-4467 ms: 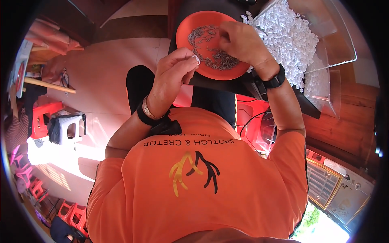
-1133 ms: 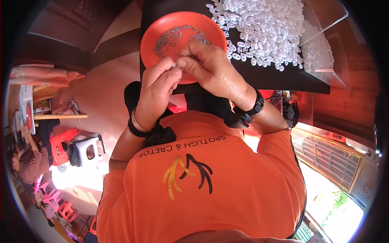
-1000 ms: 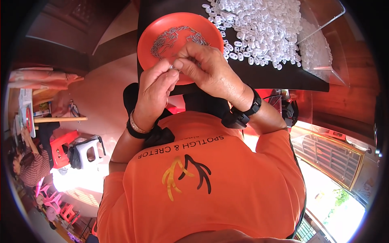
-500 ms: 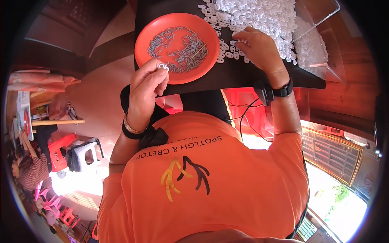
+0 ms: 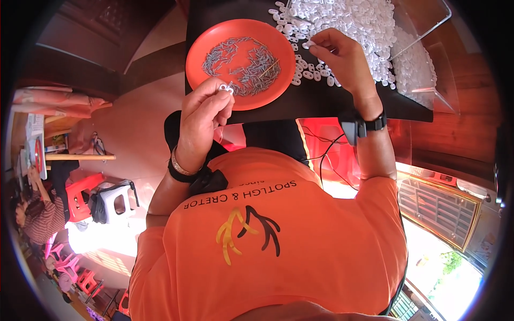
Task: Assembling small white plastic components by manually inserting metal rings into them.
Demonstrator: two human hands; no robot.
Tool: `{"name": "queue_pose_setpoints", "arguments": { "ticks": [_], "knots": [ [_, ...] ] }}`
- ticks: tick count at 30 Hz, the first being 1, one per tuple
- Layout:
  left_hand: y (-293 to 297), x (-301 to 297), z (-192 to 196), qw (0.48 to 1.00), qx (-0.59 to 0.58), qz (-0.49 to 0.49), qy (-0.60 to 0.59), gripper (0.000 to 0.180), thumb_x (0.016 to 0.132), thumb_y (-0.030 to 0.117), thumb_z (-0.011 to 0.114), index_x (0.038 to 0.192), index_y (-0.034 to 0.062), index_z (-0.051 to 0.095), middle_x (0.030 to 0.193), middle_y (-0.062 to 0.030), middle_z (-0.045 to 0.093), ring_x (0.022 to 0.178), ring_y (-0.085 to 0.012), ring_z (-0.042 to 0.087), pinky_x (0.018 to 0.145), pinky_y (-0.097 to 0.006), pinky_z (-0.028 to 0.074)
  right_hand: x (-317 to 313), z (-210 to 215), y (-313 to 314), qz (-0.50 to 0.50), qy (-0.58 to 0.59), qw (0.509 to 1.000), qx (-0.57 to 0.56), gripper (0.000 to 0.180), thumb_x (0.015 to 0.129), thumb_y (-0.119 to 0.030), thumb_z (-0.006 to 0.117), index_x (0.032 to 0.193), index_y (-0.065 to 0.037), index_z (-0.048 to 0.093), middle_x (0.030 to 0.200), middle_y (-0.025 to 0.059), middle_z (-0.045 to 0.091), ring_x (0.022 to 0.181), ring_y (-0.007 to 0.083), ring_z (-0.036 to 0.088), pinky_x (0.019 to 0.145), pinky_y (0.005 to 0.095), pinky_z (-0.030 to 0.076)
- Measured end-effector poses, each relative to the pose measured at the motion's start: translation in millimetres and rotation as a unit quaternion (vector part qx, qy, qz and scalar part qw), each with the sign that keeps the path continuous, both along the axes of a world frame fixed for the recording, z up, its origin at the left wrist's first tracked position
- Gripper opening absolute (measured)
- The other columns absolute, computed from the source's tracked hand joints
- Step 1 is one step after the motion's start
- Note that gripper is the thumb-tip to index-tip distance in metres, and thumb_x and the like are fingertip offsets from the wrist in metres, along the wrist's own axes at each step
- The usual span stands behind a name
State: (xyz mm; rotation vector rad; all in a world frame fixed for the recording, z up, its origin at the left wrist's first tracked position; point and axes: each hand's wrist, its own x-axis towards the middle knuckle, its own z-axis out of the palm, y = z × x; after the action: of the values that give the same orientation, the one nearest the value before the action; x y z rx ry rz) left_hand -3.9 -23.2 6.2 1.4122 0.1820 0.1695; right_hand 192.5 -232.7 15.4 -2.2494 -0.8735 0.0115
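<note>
The hands have parted: the right hand now pinches a white piece, apparently, from the white pile at one o'clock of the orange plate (holding small metal pins), while the left hand keeps a small white piece pinched at the plate's seven o'clock.

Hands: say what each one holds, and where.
Left hand pinches a small white ring at its fingertips; right hand grips one white piece from the pile.

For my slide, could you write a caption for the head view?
Left hand pinches a small white plastic piece over an orange plate of metal pins; right hand picks from the white pieces.
</note>
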Motion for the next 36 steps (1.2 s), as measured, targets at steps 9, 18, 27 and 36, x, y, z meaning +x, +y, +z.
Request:
{"name": "queue_pose_setpoints", "arguments": {
  "ticks": [9,18,27,36],
  "knots": [
    [-7.1,1.9,0.3,1.0,-0.006,0.002,-0.016,0.021,0.089,0.019,0.049,0.076,0.0035,0.051,0.063,0.001,0.047,0.055,-0.0047,0.038,0.049,-0.02,0.029,-63.7,-9.9,43.6,0.14,0.452,0.816,0.332,0.015,0.087,-0.008,0.061,0.101,-0.004,0.064,0.086,0.0066,0.067,0.07,0.0074,0.058,0.059,0.0182,0.042],
    [-6.5,-3.0,-3.2,1.0,0.011,0.015,-0.006,0.02,0.088,0.02,0.048,0.075,0.0054,0.049,0.061,0.0021,0.045,0.052,-0.0044,0.035,0.048,-0.02,0.025,-84.0,-9.8,60.6,0.134,0.458,0.814,0.331,0.014,0.086,-0.008,0.063,0.098,-0.002,0.064,0.08,0.0026,0.064,0.069,0.0062,0.057,0.06,0.0174,0.042],
    [-8.1,-3.4,-2.1,1.0,0.01,0.017,0.011,0.021,0.088,0.022,0.048,0.073,0.0072,0.048,0.06,0.0034,0.043,0.052,-0.0036,0.034,0.047,-0.02,0.023,-93.2,-0.9,61.4,0.148,0.4,0.846,0.32,0.013,0.086,-0.004,0.062,0.098,0.0,0.064,0.082,0.0005,0.063,0.073,0.0067,0.056,0.067,0.0202,0.046],
    [-8.2,-1.4,-4.1,1.0,0.018,0.016,0.013,0.022,0.088,0.022,0.048,0.072,0.0074,0.048,0.06,0.004,0.042,0.052,-0.0035,0.033,0.047,-0.02,0.023,-97.0,-10.1,64.2,0.158,0.308,0.881,0.322,0.013,0.086,-0.004,0.062,0.098,0.0,0.065,0.088,0.0038,0.067,0.081,0.0078,0.062,0.072,0.0208,0.05]
  ]
}}
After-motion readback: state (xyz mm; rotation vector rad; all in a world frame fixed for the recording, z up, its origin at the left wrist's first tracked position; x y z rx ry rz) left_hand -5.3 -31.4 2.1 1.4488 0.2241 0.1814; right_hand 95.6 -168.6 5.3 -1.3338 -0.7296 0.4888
